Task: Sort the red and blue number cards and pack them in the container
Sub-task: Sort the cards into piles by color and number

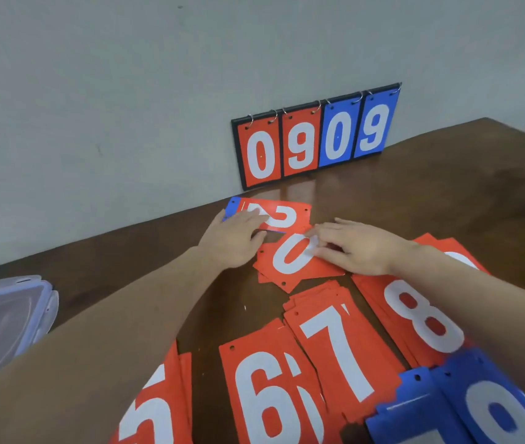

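Observation:
Red number cards lie in loose stacks on the brown table [431, 193]: a 5 [155, 408], a 6 [267, 392], a 7 [338, 350] and an 8 [421, 315]. Blue cards [466, 408] are stacked at the bottom right. My left hand [232, 241] rests flat on a red 2 card [286, 216] that lies over a blue card [232, 205]. My right hand [357, 246] presses its fingertips on a small stack with a red 0 card [290, 257] on top. Whether either hand grips its card is unclear.
A flip scoreboard [315, 136] showing red 0 9 and blue 0 9 leans against the grey wall at the back. A clear plastic container with its lid [5, 318] sits at the left edge of the table.

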Motion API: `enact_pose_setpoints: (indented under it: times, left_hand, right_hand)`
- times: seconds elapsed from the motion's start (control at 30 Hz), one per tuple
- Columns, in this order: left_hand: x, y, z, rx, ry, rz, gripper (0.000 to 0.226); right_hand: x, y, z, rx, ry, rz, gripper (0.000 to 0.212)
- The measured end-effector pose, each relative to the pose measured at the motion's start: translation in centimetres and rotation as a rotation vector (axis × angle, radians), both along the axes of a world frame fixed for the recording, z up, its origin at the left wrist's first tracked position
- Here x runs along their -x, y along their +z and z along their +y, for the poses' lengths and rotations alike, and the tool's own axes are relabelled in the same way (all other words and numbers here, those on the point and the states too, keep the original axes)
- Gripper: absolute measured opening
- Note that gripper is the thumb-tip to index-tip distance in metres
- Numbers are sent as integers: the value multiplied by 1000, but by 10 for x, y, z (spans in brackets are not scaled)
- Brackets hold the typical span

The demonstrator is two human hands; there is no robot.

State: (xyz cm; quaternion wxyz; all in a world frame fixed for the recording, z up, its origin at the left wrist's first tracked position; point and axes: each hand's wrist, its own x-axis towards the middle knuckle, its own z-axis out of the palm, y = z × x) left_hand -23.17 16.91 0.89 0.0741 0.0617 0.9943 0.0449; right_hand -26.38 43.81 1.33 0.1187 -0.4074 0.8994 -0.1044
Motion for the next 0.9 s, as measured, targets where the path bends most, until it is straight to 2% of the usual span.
enact_pose_setpoints:
  times: [0.1, 0.2, 0.33, 0.4, 0.47, 0.53, 0.7, 0.9]
  left_hand:
    - [-9, 10, 1, 195, 9, 101, 51]
    - [-25, 15, -5, 206, 64, 131, 50]
    - [-41, 11, -25, -72, 226, 189, 43]
    - [-44, 8, -31, -165, 273, 150, 54]
    - [-48, 5, -31, -119, 274, 44, 73]
    - [-52, 0, -29, -44, 253, -7, 77]
    - [-55, -6, -24, -75, 269, 39, 64]
    - [-62, -2, -16, -159, 320, 87, 44]
  right_hand:
    - [6, 3, 4, -5, -95, 24, 33]
    - [5, 5, 5, -21, -194, 50, 28]
    - [-13, 4, -15, 158, -460, 129, 64]
    - [-18, 0, -34, 154, -602, 96, 84]
    - [-19, -5, -50, 41, -668, 48, 101]
    - [-20, -10, -61, -70, -662, 37, 108]
    - [-26, -13, -68, -70, -626, 44, 96]
    - [-38, -3, -66, 151, -549, 80, 53]
